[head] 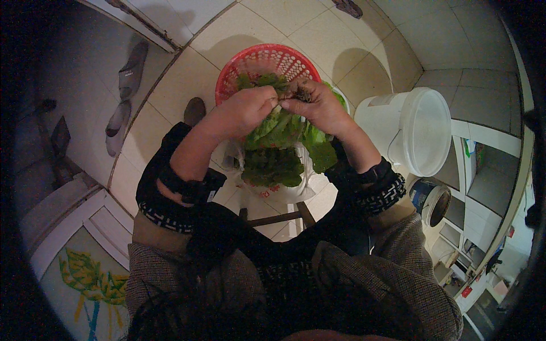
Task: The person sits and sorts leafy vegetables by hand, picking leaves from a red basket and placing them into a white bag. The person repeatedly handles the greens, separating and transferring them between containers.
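Note:
My left hand (252, 110) and my right hand (318, 106) meet over a red plastic basket (226, 79), their fingertips nearly touching. Between them is a leafy green vegetable (273, 128), its pale stem end pinched by my left fingers. A dark, dirt-coloured clump (303, 94) sits in my right fingers; whether it is roots or withered leaf is unclear. Below the hands, dark green leaves (273, 166) lie in a white plastic bag (294, 194) with red print. More light green leaves (320, 134) spread beneath my right wrist, partly hidden by it.
A white plastic bucket (381, 123) stands at the right, with a smaller dirty bucket (439, 204) beside it. White shelving (486, 213) runs along the right. Grey slippers (128, 85) lie at the left, near a decorated door (91, 281). A wooden stool frame (275, 219) shows between my knees.

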### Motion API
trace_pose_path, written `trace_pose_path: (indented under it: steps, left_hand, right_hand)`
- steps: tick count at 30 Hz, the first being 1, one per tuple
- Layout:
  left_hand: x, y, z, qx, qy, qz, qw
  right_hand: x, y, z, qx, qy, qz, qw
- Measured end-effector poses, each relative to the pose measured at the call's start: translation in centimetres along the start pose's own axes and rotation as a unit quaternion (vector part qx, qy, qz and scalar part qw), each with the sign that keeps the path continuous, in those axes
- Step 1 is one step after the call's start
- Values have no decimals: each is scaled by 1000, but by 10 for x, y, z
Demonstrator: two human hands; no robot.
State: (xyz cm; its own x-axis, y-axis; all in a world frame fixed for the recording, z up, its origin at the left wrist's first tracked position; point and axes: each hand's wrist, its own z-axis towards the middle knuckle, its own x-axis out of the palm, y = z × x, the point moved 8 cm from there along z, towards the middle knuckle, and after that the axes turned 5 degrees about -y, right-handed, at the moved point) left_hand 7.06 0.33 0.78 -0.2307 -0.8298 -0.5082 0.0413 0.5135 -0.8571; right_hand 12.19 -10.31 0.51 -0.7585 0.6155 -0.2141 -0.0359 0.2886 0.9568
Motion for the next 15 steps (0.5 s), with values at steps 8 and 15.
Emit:
trace_pose_path:
  steps: [8,15]
  left_hand:
    - [-13,18,1,-55,-34,-96,993]
    - [-38,12,2,-122,-151,-161,968]
  right_hand:
    - [-1,8,0,-54,-2,34,998]
    - [-4,12,-1,-41,-11,107,993]
